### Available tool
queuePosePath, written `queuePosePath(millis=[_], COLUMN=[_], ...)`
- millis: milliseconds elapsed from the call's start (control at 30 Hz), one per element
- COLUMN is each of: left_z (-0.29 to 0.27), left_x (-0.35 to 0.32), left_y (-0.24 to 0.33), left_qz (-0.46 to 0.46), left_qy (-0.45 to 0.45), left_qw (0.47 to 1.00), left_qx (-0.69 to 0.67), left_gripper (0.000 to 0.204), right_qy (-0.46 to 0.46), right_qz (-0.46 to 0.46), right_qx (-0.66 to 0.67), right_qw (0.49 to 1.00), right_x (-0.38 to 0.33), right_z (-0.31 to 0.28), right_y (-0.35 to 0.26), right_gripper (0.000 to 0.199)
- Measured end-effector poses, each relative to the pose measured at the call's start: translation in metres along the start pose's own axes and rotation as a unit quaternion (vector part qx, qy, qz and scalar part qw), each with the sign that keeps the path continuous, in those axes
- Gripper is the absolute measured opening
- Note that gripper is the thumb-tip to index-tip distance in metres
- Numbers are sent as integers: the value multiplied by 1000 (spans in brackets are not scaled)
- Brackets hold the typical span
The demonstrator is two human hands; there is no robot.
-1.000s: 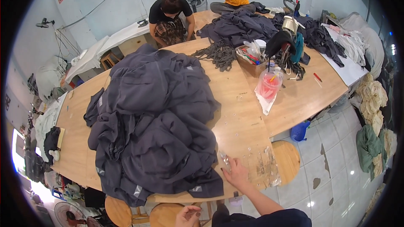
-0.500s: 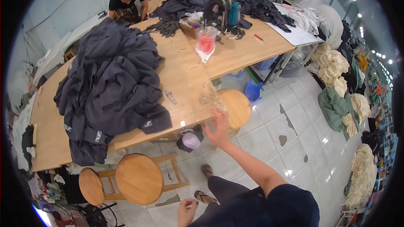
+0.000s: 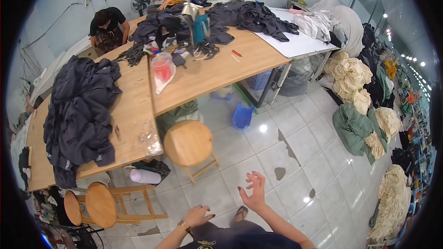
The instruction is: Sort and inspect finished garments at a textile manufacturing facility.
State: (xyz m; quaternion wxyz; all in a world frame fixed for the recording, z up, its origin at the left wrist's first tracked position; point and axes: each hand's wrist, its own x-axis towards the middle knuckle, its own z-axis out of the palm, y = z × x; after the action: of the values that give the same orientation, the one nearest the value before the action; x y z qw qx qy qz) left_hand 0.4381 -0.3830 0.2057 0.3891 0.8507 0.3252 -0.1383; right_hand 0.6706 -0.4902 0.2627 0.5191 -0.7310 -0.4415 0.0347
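Head view: person had turned away from bench point(image 3: 138, 124). Right hand point(image 3: 253, 193) had left clear plastic sheet point(image 3: 150, 137) at bench edge, now hung empty over floor tiles, fingers spread. Left hand point(image 3: 197, 215) rested loosely curled on lap, holding nothing. Round stool point(image 3: 188, 144) stood between.

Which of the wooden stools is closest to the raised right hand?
The lone round-topped stool at the table corner, beside the clear plastic bags. It stands up-left of the right hand; the other two stools sit together farther left, nearer the left hand.
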Motion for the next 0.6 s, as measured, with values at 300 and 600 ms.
queuePosePath(millis=[300, 600], left_z=[-27, -129], left_x=[170, 394], left_y=[116, 179], left_qz=[90, 22], left_qy=[-107, -60], left_qw=[989, 991], left_qx=[-51, 121], left_gripper=[45, 49], right_qy=[16, -30], right_qz=[8, 53], right_qx=[-20, -20], right_qw=[1000, 998], right_x=[139, 296], right_z=[-93, -118], right_y=[129, 240], right_gripper=[58, 57])
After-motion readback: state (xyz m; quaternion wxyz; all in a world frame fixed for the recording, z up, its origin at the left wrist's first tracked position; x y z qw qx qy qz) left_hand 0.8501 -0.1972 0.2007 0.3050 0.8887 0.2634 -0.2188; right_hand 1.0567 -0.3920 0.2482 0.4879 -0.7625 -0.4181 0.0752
